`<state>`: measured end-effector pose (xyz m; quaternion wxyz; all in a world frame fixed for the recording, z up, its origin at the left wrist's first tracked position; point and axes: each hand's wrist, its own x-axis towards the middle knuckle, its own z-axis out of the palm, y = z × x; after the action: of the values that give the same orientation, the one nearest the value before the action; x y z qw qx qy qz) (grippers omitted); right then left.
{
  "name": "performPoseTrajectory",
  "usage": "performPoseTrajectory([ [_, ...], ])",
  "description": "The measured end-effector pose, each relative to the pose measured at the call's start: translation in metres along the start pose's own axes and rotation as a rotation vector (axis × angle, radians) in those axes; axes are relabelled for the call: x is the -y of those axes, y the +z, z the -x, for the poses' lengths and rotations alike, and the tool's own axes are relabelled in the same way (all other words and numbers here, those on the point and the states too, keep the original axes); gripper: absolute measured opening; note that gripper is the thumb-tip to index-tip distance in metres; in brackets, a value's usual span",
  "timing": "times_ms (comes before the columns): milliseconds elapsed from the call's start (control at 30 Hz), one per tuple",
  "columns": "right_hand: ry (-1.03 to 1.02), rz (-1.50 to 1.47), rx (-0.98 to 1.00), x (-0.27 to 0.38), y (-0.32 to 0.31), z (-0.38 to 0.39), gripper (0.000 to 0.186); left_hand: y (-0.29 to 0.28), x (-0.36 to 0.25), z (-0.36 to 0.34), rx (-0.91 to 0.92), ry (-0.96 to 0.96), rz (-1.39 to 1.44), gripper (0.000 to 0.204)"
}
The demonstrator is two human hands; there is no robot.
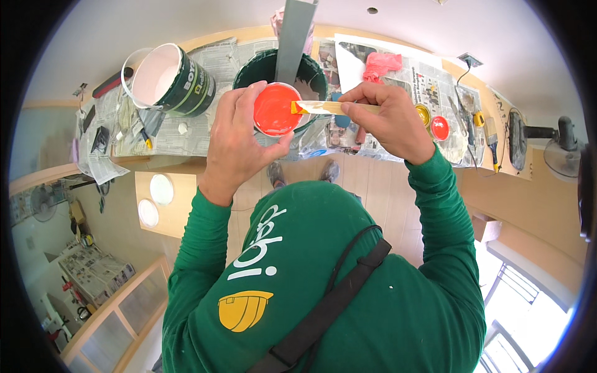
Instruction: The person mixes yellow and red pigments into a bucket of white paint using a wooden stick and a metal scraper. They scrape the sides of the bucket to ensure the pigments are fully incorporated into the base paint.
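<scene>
My left hand (233, 146) grips a small tub of red paint (272, 114) over a large dark green bucket (249, 71), from which a grey board (291, 46) stands up. My right hand (395, 121) pinches a pale wooden stick (326, 107), its tip coated with yellow and held at the red paint; whether it touches the paint is unclear. Farther right on the newspaper-covered table, a small yellow pot (423, 114) and a small red pot (440, 128) sit beside each other.
A labelled green bucket (189, 90) with pale inside stands left. A pink crumpled item (379, 65), brushes (491, 143), a tape measure (479, 119) and a black-armed device (547, 133) lie right. Two white lids (161, 189) rest on a lower wooden board at left. A doorway or window shows bottom right.
</scene>
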<state>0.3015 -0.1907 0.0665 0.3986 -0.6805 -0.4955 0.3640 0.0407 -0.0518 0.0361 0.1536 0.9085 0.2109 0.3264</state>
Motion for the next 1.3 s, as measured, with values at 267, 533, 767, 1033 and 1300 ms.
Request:
performPoseTrajectory([
  [267,0.05,0.016,0.04,0.025,0.031,-0.006,0.029,-0.017,0.005,0.001,0.079,-0.018,0.036,0.088],
  [533,0.044,-0.168,0.079,0.017,0.048,-0.019,0.029,-0.024,0.008,0.004,0.104,-0.062,0.009,0.085],
  [767,0.104,-0.332,-0.041,0.004,0.01,-0.009,0.027,-0.03,0.022,0.008,0.045,-0.085,-0.026,0.08],
  [1033,0.117,-0.717,-0.43,-0.068,-0.078,0.068,0.03,0.033,-0.07,-0.023,0.184,-0.076,0.454,0.077],
  [1300,0.131,-0.73,-0.9,-0.13,-0.149,0.201,0.031,0.302,-0.07,-0.137,0.218,0.083,0.201,0.077],
])
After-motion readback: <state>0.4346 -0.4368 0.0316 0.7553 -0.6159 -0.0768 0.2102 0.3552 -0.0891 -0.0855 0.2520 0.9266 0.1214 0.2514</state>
